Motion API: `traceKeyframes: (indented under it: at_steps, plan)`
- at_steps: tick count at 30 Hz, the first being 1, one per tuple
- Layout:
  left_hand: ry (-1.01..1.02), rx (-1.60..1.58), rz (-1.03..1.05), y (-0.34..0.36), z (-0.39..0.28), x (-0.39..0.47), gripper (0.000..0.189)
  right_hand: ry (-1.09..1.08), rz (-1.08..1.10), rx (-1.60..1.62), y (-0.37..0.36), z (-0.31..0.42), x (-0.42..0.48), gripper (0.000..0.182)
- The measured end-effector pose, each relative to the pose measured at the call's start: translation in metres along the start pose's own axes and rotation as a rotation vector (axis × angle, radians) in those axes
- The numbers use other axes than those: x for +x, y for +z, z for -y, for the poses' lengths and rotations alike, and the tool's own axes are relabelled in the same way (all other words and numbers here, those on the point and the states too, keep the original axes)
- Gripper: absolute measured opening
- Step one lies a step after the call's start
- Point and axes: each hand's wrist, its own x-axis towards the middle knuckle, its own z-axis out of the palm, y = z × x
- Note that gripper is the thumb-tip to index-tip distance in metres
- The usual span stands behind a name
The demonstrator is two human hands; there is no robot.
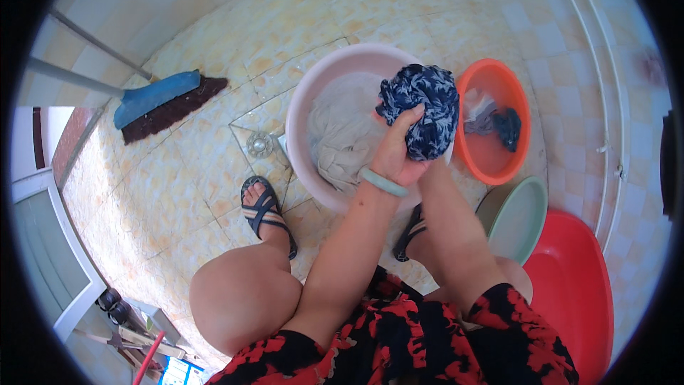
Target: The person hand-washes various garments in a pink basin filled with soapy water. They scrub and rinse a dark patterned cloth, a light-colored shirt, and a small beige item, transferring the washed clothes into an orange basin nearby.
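A bunched dark blue cloth with a pale leaf print (pixel 425 99) is held over the right side of a large pale pink plastic basin (pixel 299 117). My left hand (pixel 399 152), with a pale green bangle at its wrist, grips the cloth from the near left, thumb on top. My right hand (pixel 435 163) is mostly hidden beneath and behind the cloth, against its lower right side; its fingers do not show. Inside the basin, a wet off-white cloth (pixel 342 144) lies in cloudy water.
An orange basin (pixel 526 123) with water and several small garments (pixel 483 115) stands to the right. Nearer are a green basin (pixel 518 224) and a red tub (pixel 574 283) by the tiled wall. A blue broom (pixel 157 97) lies left on the tiled floor, beyond a drain (pixel 259 144).
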Motion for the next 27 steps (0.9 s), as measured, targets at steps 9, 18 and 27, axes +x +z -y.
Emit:
traceKeyframes:
  at_steps: [9,18,27]
  plan:
    - [-0.096,-0.006,-0.085,0.011,0.005,0.003,0.044,-0.209,0.34,0.052,0.033,0.04,-0.005,0.073]
    - [0.226,0.227,0.001,0.014,0.0,0.001,0.048,-0.058,0.225,-0.47,0.058,0.053,-0.005,0.061]
    - [0.624,0.857,-0.031,0.036,0.002,0.001,0.079,0.214,0.026,-1.073,0.125,0.068,0.002,0.034]
